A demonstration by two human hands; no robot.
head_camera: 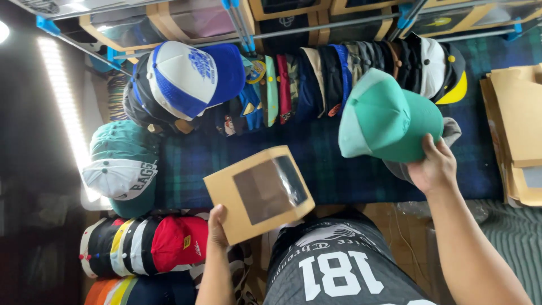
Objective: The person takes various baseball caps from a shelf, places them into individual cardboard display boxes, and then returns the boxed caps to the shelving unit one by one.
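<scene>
While left hand (pixel 217 226) grips tilted windowed box (pixel 259 192) | right hand (pixel 433 166) clasps green cap (pixel 387 118), brim rightward

The scene was unevenly lit. A long white strip light (pixel 65 107) ran down the left side and burned out to pure white, with a second bright spot at the upper left corner. Beyond it the left edge fell into deep shadow, its contents barely readable. The middle was bright and sharp, colours vivid. The clear plastic window of the tan cardboard box (pixel 261 192) carried a pale sheen of glare. Straight rails along the top bowed, showing wide-angle distortion toward the edges.
</scene>
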